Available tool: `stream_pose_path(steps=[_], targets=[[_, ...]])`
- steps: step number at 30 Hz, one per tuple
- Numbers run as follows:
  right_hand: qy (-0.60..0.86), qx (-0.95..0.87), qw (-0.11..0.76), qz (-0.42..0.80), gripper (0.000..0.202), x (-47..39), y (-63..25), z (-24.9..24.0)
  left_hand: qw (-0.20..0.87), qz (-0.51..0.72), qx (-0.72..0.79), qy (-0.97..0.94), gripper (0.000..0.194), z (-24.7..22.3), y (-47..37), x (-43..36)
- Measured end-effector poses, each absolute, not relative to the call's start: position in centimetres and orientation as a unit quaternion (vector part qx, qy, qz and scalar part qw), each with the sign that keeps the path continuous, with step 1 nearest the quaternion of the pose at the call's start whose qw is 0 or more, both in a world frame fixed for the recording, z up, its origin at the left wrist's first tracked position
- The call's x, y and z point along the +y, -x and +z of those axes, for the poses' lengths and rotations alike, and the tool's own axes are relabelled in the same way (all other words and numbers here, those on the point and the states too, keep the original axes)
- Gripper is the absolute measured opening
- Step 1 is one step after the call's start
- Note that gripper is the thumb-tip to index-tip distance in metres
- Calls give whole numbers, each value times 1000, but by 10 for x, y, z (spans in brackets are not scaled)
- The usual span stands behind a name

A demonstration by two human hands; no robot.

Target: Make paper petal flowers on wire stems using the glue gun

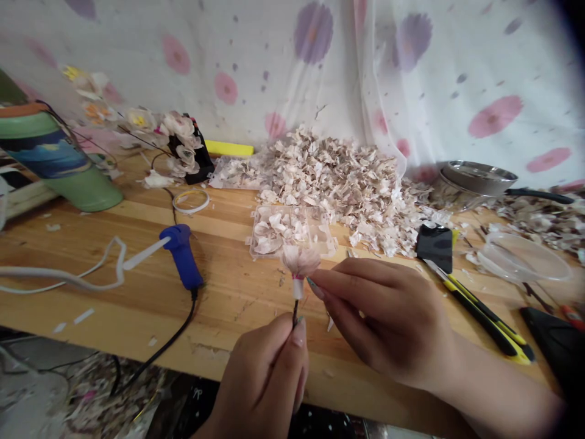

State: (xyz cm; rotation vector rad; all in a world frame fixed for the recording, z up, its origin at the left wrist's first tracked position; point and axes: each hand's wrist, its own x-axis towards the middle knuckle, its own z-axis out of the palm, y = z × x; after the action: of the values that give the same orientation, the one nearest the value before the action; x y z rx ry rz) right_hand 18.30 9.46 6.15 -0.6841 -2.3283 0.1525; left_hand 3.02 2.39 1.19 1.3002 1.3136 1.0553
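Observation:
My left hand (pixel 269 372) is closed around a thin dark stem, thumb pressed against it, just above the table's front edge. On top of that stem stands a handmade flower (pixel 300 261) with pale, translucent petals. Its base is a white wrapped sleeve (pixel 297 288) with a pink band round the top. From the right, my right hand (pixel 384 311) reaches in with thumb and forefinger pinched together at the band beside the petals. What lies between those fingertips, if anything, is too small to make out. Behind the flower is a clear compartment box (pixel 325 239) holding loose petals.
A large heap of dried petals (pixel 338 183) lies at the back. A blue glue gun (pixel 183 256) with its cord is on the left, near a green tumbler (pixel 68 161). A yellow-black utility knife (pixel 484 317), a black scraper (pixel 434 244) and a steel pan (pixel 479 177) are right.

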Motion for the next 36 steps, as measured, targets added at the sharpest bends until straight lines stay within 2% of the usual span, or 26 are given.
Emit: stream_pose_path(steps=[7,16,23,30,36], targets=[[250,-894,368,61,19,95,-184,66,519,444,542,-489,47,9,-31,25],[246,-897,361,71,19,94,-181,65,493,452,539,-512,47,8,-30,22],[247,-892,374,60,19,93,-183,63,511,461,526,-499,46,12,-32,21],[237,-875,392,159,26,96,-181,64,525,444,530,-496,46,13,-31,18],[270,-806,466,247,17,91,-185,76,605,457,499,-420,49,8,-29,21]])
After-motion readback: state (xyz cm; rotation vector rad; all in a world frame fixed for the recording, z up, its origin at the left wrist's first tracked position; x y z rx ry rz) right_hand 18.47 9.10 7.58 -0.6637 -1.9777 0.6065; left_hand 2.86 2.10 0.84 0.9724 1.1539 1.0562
